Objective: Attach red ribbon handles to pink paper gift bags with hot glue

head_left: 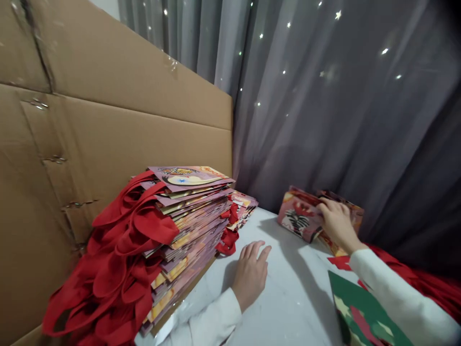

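Green bag [363, 302]: near right, flat on the white table [284, 293], partly under the right forearm.

Red handles [122, 240]: near left, looped and drooping from the near end of the tall stack [194, 230].

Left hand [251, 274]: over the table, just right of the tall stack; fingers apart, nothing held.

Red cloth [406, 269]: a heap beyond the right forearm, partly hidden by it.

Right hand [336, 218]: farther out; fingers curled over the right end of the pink bag [298, 216]. Thumb side hidden; cannot tell whether the grip is clamped or merely resting.

Pink bag: far side of the table, tipped up, printed face toward the viewer. Long axis roughly left to right, its right end slanting nearer. It extends leftward from the right hand, which touches it; from the left hand it lies ahead and rightward, well apart. The right is the nearer hand.

Rear bag [356, 211]: behind the right hand, partly covered.

Short stack [247, 206]: beyond the tall one.

Cardboard [151, 129]: upright, left. Curtain [306, 96]: farthest, with star-shaped lights.
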The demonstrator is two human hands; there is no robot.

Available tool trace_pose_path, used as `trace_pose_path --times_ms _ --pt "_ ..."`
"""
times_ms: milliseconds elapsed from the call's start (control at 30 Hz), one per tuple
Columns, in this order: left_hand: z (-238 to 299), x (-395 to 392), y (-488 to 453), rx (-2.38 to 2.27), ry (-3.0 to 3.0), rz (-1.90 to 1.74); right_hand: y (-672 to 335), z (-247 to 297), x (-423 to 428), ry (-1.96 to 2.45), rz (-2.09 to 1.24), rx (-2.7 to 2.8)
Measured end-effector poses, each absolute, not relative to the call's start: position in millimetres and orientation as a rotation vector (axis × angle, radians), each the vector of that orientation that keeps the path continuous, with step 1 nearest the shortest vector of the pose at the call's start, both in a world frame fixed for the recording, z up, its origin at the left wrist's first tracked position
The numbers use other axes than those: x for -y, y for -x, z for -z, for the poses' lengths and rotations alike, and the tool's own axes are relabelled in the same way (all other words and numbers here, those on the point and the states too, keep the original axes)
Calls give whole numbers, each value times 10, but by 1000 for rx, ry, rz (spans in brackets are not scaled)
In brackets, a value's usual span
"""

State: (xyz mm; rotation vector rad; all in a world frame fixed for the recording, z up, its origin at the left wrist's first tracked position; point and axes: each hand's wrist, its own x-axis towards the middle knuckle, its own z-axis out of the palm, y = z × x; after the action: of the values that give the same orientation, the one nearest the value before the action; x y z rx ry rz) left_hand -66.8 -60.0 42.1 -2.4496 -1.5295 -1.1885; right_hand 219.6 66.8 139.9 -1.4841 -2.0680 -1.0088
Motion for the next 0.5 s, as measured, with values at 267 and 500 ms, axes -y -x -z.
trace_pose_path --times_ms 267,500 --pt "-318 635 583 1072 2299 903 -1529 -670 500 1103 887 2421" --pt "-279 595 639 929 2331 843 -1577 -544 815 1203 608 2567"
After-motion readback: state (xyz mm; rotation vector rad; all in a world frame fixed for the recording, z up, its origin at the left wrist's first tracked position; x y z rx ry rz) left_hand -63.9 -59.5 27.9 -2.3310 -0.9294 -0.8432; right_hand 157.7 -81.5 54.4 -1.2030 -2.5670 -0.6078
